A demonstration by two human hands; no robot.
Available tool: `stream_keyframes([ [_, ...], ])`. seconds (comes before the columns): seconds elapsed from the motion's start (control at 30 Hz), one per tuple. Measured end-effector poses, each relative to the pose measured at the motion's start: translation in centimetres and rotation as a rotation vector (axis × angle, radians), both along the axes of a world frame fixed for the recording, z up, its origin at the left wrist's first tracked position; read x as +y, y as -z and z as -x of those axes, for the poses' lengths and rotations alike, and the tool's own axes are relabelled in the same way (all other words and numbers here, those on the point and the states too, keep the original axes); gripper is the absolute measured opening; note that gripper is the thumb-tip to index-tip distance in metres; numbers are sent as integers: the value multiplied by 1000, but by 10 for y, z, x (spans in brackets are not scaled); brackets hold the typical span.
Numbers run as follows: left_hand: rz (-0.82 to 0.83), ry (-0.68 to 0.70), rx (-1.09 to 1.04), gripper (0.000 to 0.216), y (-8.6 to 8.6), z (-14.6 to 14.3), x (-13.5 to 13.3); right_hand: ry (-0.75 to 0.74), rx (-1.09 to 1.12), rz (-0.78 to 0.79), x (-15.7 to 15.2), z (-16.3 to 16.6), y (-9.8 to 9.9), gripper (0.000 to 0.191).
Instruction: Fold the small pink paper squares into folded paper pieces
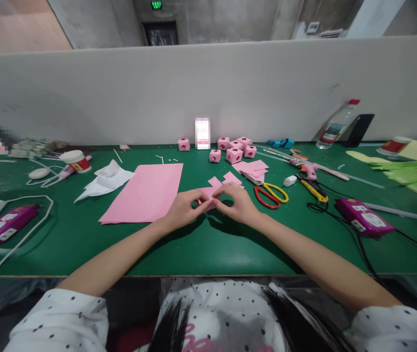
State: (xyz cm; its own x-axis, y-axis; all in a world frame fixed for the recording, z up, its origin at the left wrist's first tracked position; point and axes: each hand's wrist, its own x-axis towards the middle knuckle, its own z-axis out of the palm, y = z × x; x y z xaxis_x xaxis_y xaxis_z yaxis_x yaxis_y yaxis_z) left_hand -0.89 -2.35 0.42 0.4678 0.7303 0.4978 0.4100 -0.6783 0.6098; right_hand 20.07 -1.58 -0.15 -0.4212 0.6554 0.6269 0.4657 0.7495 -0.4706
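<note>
- Pink piece of paper (207,191) sits between the two hands, over the green tabletop (194,252); whether its underside touches the surface I cannot tell.
- Left hand (184,209) pinches the piece between thumb and finger; right hand (239,201) pinches it likewise, the fingertips of both nearly meeting; the fingers hide most of its shape.
- With so small a grip, a crease could land askew if one thumb slides; pulling the hands apart could tear the paper; squeezing hard could crumple it.
- Loose pink squares (232,177) lie just beyond the right hand's knuckles; a forward push of that hand could scatter them or bend a corner.
- Scissors (259,184) lie just beside, blades towards the cut pieces; a sideways sweep of the right hand could knock them, or bring skin against an edge.
- Large pink sheets (144,190) reach close to the left hand; the left wrist or forearm, dragging across their near corner, could shift or crease them.
</note>
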Motion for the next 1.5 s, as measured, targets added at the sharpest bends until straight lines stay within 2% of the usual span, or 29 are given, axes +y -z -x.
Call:
stream_keyframes([
  [0.13,1,1,13,21,-2,-1,-1,-12,-97,-28,-1,2,2,4],
  [0.37,-56,-11,66,18,0,-1,0,-6,-97,-5,-3,6,5,5],
  [0.53,-120,-94,86,16,1,-3,1,0,-94,6,-4,9,4,7],
  [0.77,-137,-178,51,11,-1,4,8,30,-5,-10,-1,2,-3,5],
  [1.03,-135,-255,2,11,-1,16,21,137,97,106,3,-6,-4,4],
  [1.1,-108,-243,-30,13,-1,17,21,142,105,117,3,-6,-4,4],
  [1.27,-54,-74,50,29,3,11,16,102,77,98,2,-2,-2,6],
  [1.37,-49,-111,82,21,4,6,13,77,46,93,3,-3,-3,9],
  [1.5,-8,-170,27,26,2,7,12,113,56,61,13,-14,-6,12],
])
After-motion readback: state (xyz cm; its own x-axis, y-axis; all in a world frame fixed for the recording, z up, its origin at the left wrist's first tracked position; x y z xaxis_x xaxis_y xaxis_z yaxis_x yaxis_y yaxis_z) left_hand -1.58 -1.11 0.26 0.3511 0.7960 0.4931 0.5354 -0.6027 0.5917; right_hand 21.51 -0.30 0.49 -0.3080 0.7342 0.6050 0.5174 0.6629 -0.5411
